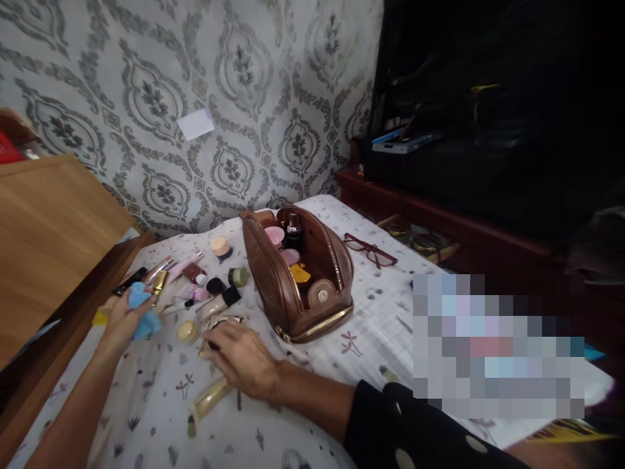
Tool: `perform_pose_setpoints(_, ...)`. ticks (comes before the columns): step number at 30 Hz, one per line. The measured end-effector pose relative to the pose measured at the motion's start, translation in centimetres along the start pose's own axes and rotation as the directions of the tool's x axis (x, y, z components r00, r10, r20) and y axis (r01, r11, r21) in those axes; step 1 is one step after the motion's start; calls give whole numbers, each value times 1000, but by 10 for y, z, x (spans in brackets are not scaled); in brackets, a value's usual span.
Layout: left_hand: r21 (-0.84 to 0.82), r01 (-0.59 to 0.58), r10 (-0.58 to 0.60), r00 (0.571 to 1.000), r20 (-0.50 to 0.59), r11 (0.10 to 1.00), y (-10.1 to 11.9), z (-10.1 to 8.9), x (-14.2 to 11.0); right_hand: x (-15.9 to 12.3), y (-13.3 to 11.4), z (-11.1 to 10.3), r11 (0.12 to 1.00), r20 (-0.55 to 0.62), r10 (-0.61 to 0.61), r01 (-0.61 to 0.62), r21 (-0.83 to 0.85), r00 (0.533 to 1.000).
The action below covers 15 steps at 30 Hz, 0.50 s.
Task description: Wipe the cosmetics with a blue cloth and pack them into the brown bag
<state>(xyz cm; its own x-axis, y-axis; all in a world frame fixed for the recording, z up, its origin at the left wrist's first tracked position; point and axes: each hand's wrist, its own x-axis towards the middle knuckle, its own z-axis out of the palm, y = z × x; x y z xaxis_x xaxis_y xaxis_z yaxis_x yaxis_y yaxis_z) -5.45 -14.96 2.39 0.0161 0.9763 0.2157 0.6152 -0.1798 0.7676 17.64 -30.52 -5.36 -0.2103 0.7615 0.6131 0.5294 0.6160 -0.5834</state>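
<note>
My left hand [120,319] is closed around a crumpled blue cloth [145,324], its fingertips close to a gold tube [159,283]. Whether that tube is held too I cannot tell. My right hand [249,360] reaches down with curled fingers at a gold-rimmed item [228,320], mostly hidden under the knuckles. Beside it are a small yellow-lidded jar [186,331] and a long gold tube [209,398]. A brown toiletry bag [271,286] stands unzipped, with a dark bottle [293,228], a pink round item [274,236] and a yellow item [299,273] inside.
Behind my left hand lie several cosmetics, among them a black-capped bottle [217,305], a green jar [237,277] and a peach-topped jar [221,247]. Red-framed glasses [371,251] rest right of the bag. A wooden panel [53,215] stands at left.
</note>
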Motion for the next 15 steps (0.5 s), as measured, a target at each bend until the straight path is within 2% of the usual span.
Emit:
perform_pose_setpoints(2,-155,17,9,986,166,988,18,5,-26,2,0,-4,947,-90,205,-174,272,975)
perform_pose_setpoints(4,-196,-16,82,941,329,980,37,10,-50,6,2,-7,805,-75,377,-286,520,923)
perform_pose_setpoints(6,-191,-116,196,856,479,975,54,17,-68,10,5,-10,629,21,478,-359,690,878)
perform_pose_setpoints(8,-208,-145,244,760,603,967,64,24,-80,12,8,-12,471,162,495,-420,776,854)
perform_pose_setpoints(9,-239,-128,251,758,603,963,66,28,-84,13,9,-13,422,188,497,-425,801,847)
perform_pose_setpoints(10,-280,-100,251,777,578,955,65,32,-87,13,9,-14,381,180,513,-410,828,839)
perform_pose_setpoints(11,-337,-60,241,814,528,940,64,35,-89,12,9,-15,342,162,533,-386,857,830)
perform_pose_setpoints(13,-429,37,175,878,445,903,58,42,-95,11,8,-19,270,119,580,-328,905,806)
perform_pose_setpoints(15,-466,135,87,901,425,875,51,48,-103,9,6,-22,218,99,613,-288,933,784)
